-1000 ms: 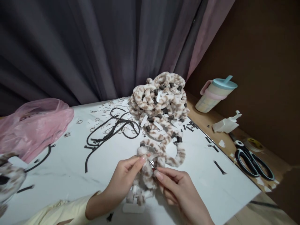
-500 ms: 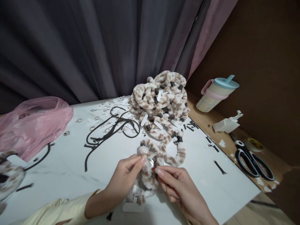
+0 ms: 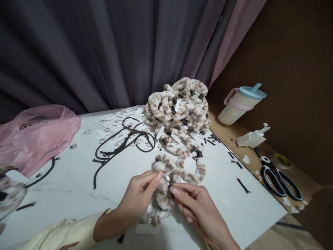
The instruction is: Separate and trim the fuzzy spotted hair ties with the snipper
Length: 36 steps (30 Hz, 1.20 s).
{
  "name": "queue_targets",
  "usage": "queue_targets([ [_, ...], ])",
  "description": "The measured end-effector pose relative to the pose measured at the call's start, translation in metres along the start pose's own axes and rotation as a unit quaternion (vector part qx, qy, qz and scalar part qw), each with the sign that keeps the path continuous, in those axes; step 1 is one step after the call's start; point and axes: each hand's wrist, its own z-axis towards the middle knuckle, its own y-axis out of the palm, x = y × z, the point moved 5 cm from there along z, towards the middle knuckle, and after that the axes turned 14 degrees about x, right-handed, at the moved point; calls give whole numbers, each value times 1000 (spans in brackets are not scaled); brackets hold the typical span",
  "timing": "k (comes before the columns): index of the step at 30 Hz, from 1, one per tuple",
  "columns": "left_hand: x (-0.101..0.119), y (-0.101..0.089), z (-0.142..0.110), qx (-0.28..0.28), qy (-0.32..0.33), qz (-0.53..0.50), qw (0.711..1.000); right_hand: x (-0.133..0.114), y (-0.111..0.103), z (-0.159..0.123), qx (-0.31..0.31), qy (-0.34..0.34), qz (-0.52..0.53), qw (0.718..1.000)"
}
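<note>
My left hand [image 3: 139,198] pinches the fuzzy cream-and-brown spotted cord [image 3: 163,196] near its end, thumb and forefinger pressed together. My right hand [image 3: 194,208] is also closed in a pinch, holding a small thin metal piece [image 3: 168,180] against the same cord. Both hands meet over the white tabletop [image 3: 73,187], just in front of a curl of spotted cord [image 3: 194,175]. A small white tag [image 3: 147,229] lies below my hands.
A big pile of spotted fuzzy cords [image 3: 179,113] sits behind. Dark brown cords [image 3: 122,144] and small metal rings lie scattered left of it. A pink plastic bag [image 3: 36,137] is at far left. Black scissors [image 3: 279,178], a straw cup [image 3: 240,104] and white scraps are on the right.
My hands have stayed pinched on the cord; the right hand has shifted slightly left and up. The view has drifted a little.
</note>
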Motion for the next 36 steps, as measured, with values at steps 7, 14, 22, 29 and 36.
queue_targets([
  [7,2,0,0,-9,18,1,1000,1,0,0,8,-17,-2,1000],
  [14,-17,5,8,-6,69,7,998,5,-4,4,26,5,-8,1000],
  [22,-28,11,11,-35,82,18,996,-16,-28,12,136,-73,-58,986],
  [29,-29,11,11,-44,91,24,995,-15,-16,21,113,-176,-185,960],
  [36,-28,12,11,-101,20,-28,994,-16,-16,18,98,-208,-236,944],
])
